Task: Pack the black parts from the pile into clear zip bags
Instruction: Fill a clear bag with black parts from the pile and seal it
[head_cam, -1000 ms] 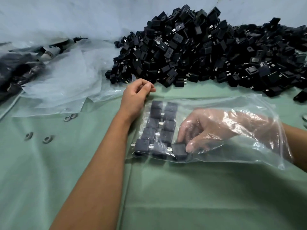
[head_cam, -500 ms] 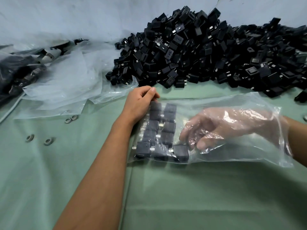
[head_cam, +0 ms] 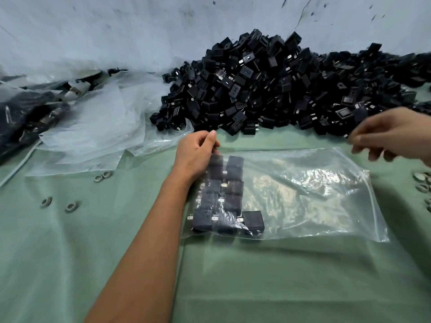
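Left hand (head_cam: 198,151) fingers (head_cam: 211,136) curled, pinching clear zip bag (head_cam: 303,194) at its upper-left corner; right hand (head_cam: 391,134), right edge, fingers loose, empty. Bag mid-frame: eleven black parts (head_cam: 233,199). Pile (head_cam: 279,89) above. Four washers (head_cam: 71,206) left on tabletop (head_cam: 256,287).

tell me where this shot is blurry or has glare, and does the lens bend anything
Head view: the right hand is smeared by motion blur, the left hand is sharp; glare streaks the clear bag on its right half, veiling little of the packed parts; the wide lens curves the green cloth and stretches the pile toward the edges.
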### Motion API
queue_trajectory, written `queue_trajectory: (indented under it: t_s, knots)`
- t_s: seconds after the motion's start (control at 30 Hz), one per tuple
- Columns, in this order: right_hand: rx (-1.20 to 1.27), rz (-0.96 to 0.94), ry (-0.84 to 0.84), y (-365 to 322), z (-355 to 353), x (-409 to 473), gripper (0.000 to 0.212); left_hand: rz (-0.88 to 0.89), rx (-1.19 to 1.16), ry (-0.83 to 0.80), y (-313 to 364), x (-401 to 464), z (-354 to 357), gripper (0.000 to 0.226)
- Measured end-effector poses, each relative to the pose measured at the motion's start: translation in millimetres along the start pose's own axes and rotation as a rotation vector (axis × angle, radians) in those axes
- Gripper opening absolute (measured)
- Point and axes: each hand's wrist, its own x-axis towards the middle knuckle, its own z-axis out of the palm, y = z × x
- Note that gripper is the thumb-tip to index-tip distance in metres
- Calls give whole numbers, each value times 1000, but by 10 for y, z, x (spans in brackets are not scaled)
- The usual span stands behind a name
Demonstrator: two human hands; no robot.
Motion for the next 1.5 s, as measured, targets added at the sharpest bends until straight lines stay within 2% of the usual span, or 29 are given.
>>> queue_trajectory:
  t_s: [0.03,0.1,0.27,0.37,0.43,0.53,0.63,0.73,0.87,0.9,1.0,1.07,1.2,1.27,1.4,1.5]
  knots:
    - [-32,-32,136,-150,26,41,8,1,39,2,28,1,2,36]
    - [-51,-133,213,-528,223,126,9,24,134,22,86,12,0,32]
    - [-386,-371,64,-1341,1024,424,6,90,206,79,226,25,33,23]
    - [-579,-401,36,-1463,1440,661,36,102,236,102,292,45,62,19]
    - [-641,-373,64,-1472,1610,779,43,83,255,121,333,63,79,19]
    - [-709,-337,156,-1464,1754,900,30,43,265,143,413,58,116,21]
    - [-730,-339,177,-1506,1824,917,19,7,269,155,510,38,149,24]
    - [-631,-321,187,-1551,1779,856,11,-2,294,179,606,-18,204,25]
    - [-329,-207,279,-1316,1386,652,41,88,316,166,787,-121,337,21]
    - [-270,-187,316,-1201,1232,557,44,133,309,121,856,-140,394,18]
    - [-134,-113,437,-729,748,171,37,333,346,-93,1079,-201,649,8]
    - [-13,-31,460,-365,480,-134,37,473,387,-255,1248,-265,872,17]
    - [163,40,344,157,261,-653,39,606,530,-582,1530,-334,1203,53]
    - [188,18,292,282,261,-818,38,640,628,-672,1601,-327,1252,59]
    - [351,-48,46,303,301,-936,38,705,634,-630,1670,-278,1138,29]
    - [396,-157,-146,148,404,-784,34,731,544,-551,1715,-269,968,18]
